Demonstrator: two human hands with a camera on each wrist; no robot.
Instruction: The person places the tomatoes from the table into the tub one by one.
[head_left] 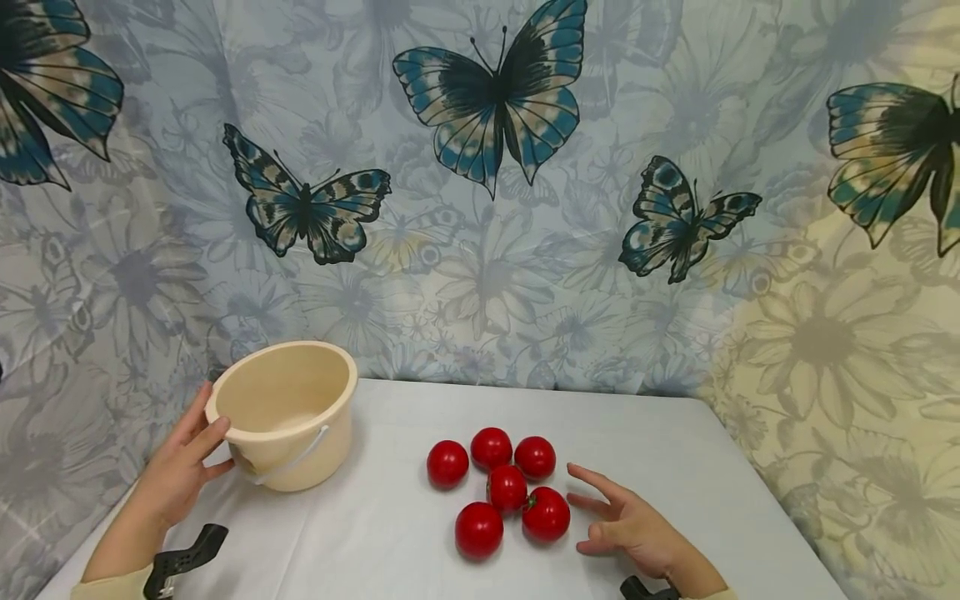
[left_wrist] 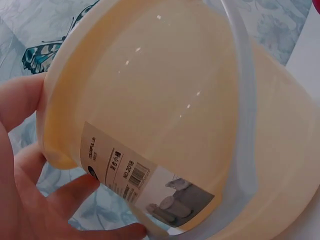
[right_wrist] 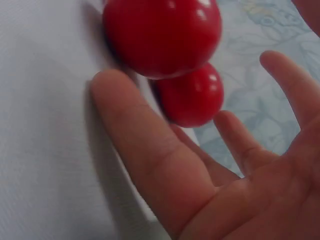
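A cream bucket (head_left: 341,433) with a pale handle (head_left: 307,454) stands at the left of the table. My left hand (head_left: 180,467) holds it at the left side, fingers and thumb spread about the rim. In the left wrist view a printed label (left_wrist: 145,175) shows on the bucket's wall near the fingertips. Several red tomatoes (head_left: 506,489) sit in a loose cluster at mid-table, one with a green stem (head_left: 531,502). My right hand (head_left: 637,529) is just right of the cluster, fingers spread and holding nothing. In the right wrist view two tomatoes (right_wrist: 162,37) appear beyond its fingertips.
A white cloth covers the table (head_left: 390,533). Behind it and along both sides hangs a curtain (head_left: 480,275) printed with butterflies and flowers. Black straps with mounts (head_left: 187,554) are on both wrists.
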